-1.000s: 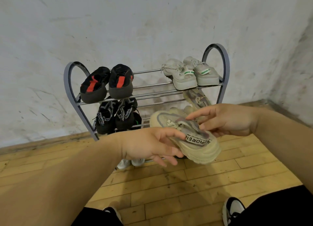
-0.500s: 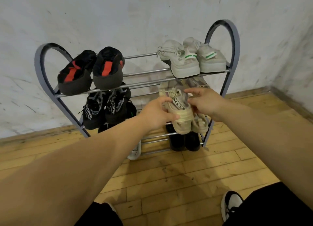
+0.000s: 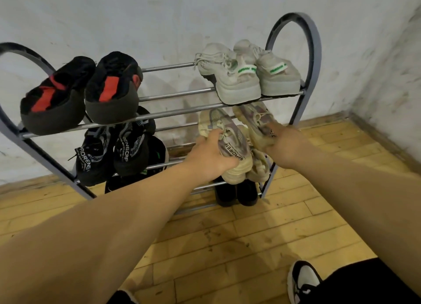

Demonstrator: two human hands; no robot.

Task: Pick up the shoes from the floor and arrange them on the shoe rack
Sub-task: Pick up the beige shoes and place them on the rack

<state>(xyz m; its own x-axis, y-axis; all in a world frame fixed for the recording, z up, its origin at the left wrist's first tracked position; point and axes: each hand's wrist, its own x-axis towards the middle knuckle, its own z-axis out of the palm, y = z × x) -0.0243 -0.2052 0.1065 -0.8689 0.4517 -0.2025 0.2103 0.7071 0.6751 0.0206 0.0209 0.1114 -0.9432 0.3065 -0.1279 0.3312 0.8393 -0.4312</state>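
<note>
My left hand (image 3: 211, 155) is curled round a beige shoe (image 3: 230, 139), gripping it along the side by the laces. That shoe lies toe-in on the middle shelf of the shoe rack (image 3: 315, 53), toward the rack's right end, with its heel hanging out past the front rail. My right hand (image 3: 287, 144) grips the second beige shoe (image 3: 257, 119) just beside the first and nearer the rack's right post, thumb on top by the heel tab. The two shoes touch. Directly above them, on the rack's top shelf, sits a grey pair with green tabs (image 3: 230, 76), heels toward me. At the left end of the top shelf is a black pair with red stripes (image 3: 79, 92), and under it on the middle shelf a black pair with white lettering (image 3: 109, 151). On the bottom shelf, below the beige shoes, I see a plain black pair (image 3: 237, 192). The rack stands on a wooden floor (image 3: 227, 246) against a white wall (image 3: 159, 19).
</note>
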